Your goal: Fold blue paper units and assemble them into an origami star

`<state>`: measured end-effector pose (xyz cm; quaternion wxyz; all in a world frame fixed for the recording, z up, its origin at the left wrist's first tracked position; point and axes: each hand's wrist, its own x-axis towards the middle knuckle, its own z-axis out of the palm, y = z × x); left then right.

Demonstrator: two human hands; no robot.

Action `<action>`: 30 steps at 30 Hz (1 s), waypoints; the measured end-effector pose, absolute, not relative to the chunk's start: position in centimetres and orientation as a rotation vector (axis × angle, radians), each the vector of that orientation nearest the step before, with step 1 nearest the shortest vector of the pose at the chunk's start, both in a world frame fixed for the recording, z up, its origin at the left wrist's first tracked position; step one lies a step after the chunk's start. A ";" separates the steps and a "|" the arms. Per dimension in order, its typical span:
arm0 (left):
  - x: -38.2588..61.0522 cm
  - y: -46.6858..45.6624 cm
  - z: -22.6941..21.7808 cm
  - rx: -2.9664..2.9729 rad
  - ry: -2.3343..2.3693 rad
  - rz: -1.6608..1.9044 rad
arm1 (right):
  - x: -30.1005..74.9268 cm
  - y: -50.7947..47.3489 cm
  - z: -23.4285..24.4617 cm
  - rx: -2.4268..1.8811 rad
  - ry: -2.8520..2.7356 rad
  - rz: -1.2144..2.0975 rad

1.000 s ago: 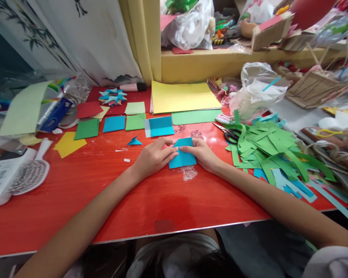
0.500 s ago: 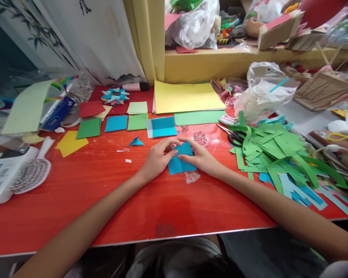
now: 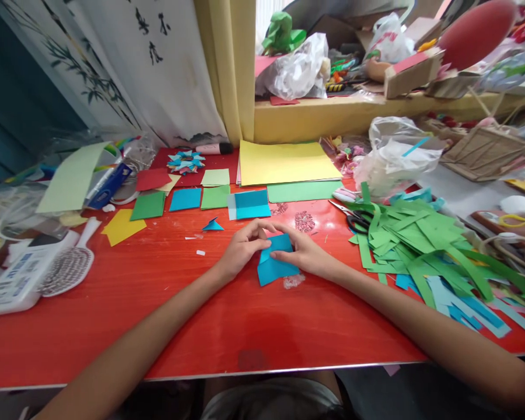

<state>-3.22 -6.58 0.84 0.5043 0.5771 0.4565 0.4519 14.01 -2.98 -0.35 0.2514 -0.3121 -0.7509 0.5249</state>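
Note:
A small square of blue paper with crease lines is held between both my hands over the red table. My left hand pinches its upper left edge with thumb and fingers. On the other side, my right hand grips the upper right part, thumb lying on the face of the sheet. The far edge of the paper is partly hidden by my fingers. A little folded blue paper piece rests to the left of my hands. Beyond them lie a blue paper stack and a light green stack.
Green paper scraps pile up on the right, with scissors at their edge. A hairbrush and a white container stand left. Yellow sheets and a folded paper ring lie at the back.
The camera view has tilted up slightly, so things sit lower in the picture. Both hands still hold the blue paper, whose lower left edge now looks bent up a little.

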 end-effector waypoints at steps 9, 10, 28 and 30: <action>-2.8 -6.7 0.0 1.474 1.120 1.060 | 14.1 -2.9 -0.1 -0.900 -1.759 1.450; -2.9 -6.7 -0.1 1.495 1.122 1.061 | 14.1 -2.9 -0.1 -0.914 -1.723 1.461; -3.2 -5.8 -0.5 1.357 1.125 1.049 | 14.0 -1.8 -1.1 -0.910 -1.537 1.599; -3.2 -5.8 -0.4 1.345 1.158 1.057 | 14.2 -1.8 -0.9 -0.897 -1.596 1.629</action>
